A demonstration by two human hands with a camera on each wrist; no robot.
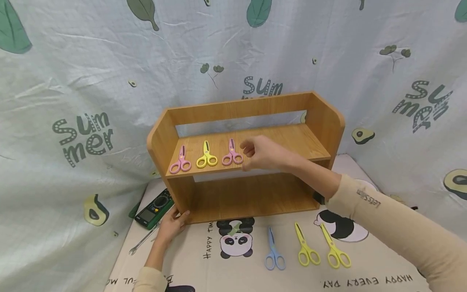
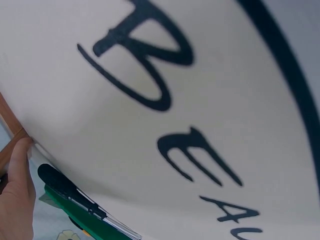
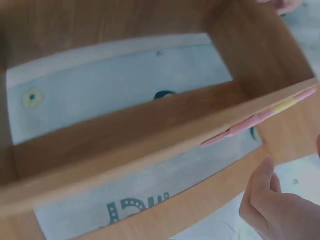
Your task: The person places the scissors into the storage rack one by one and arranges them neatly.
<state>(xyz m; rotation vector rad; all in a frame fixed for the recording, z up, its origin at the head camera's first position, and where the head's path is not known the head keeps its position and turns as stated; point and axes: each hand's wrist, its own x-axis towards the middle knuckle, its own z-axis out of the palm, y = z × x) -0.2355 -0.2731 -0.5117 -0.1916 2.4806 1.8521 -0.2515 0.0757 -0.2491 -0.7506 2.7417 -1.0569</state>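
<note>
A two-tier wooden shelf (image 1: 233, 198) stands on the table. My left hand (image 1: 170, 227) holds its lower left front corner, the thumb at the front edge and the fingers along the outer side. My right hand (image 1: 265, 153), fingers loosely bent and holding nothing, is over the upper board, just right of a pink pair of scissors (image 1: 232, 154). Left of that on the same board lie yellow scissors (image 1: 206, 156) and another pink pair of scissors (image 1: 180, 161). In the right wrist view my right hand (image 3: 275, 205) appears near the board's edge.
Blue scissors (image 1: 273, 251) and two yellow pairs, one nearer the middle (image 1: 305, 247) and one further right (image 1: 333, 249), lie on the printed tablecloth (image 1: 204, 271). A green multimeter (image 1: 155, 209) and a wrench (image 1: 144, 240) lie left of the shelf. A printed curtain hangs behind.
</note>
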